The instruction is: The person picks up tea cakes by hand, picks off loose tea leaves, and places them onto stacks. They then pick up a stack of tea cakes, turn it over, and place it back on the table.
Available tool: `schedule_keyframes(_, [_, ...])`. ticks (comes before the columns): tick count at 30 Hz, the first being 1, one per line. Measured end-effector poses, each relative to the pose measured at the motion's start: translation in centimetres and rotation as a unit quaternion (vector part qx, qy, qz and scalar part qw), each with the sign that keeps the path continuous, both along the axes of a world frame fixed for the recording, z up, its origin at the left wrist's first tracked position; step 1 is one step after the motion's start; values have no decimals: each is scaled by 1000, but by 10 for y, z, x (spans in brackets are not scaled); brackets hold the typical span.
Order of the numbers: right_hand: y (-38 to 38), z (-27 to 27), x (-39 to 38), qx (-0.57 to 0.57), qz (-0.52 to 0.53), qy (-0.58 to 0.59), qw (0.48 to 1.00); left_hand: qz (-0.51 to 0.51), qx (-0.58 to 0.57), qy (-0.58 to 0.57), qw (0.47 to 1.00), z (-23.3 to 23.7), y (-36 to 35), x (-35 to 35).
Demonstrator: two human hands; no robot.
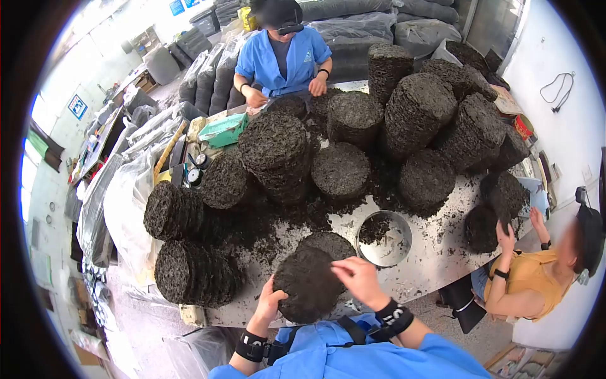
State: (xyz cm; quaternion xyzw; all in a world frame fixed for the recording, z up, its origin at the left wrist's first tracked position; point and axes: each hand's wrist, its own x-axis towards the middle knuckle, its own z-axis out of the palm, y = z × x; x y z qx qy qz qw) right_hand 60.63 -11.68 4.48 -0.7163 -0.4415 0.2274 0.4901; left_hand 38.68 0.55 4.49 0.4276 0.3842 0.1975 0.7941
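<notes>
My left hand (269, 302) grips the left edge of a round, dark dried-seaweed cake (308, 285), thumb on top, and tilts it over the table's near edge. Over the cake's right side, my right hand (361, 278) has its fingertips pinched together; what is between them, if anything, is too small to make out. Partly hidden behind the held cake lies another round seaweed cake (328, 243). A round metal ring or shallow pan (407, 237) with dark scraps inside sits just beyond my right hand.
Tall stacks of seaweed cakes (274, 155) stand across the table (435, 252), with rows of cakes (196, 275) leaning at left. Loose crumbs litter the surface. A green box (224, 129) is at back left. One co-worker (284, 63) stands opposite; another (527, 278) sits at right, handling a cake.
</notes>
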Motion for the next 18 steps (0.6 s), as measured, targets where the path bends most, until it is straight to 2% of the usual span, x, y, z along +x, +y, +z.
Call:
schedule_keyframes(4, [37, 13, -34, 85, -2, 6, 996, -47, -24, -3, 999, 1, -9, 3])
schedule_keyframes(6, [45, 6, -36, 81, 21, -104, 991, -50, 0, 0, 999, 5, -13, 6])
schedule_keyframes(9, [45, 9, -38, 88, 21, -77, 993, -47, 27, 1, 999, 12, -16, 5])
schedule_keyframes(11, [47, 9, -38, 65, 28, -73, 995, -96, 64, 22, 993, 8, -15, 1])
schedule_keyframes(13, [43, 7, -31, 37, 26, -72, 996, -77, 29, 18, 996, 12, -14, 3])
schedule_keyframes(15, [38, 1, -19, 1, 28, 124, 992, -55, -6, 11, 998, 11, -13, 4])
schedule_keyframes(17, [30, -10, 4, 4, 7, 288, 957, -16, -59, -23, 998, 4, -12, 0])
schedule_keyframes(18, [25, -19, 19, 9, -32, 302, 953, -12, -59, -23, 998, 5, -12, -2])
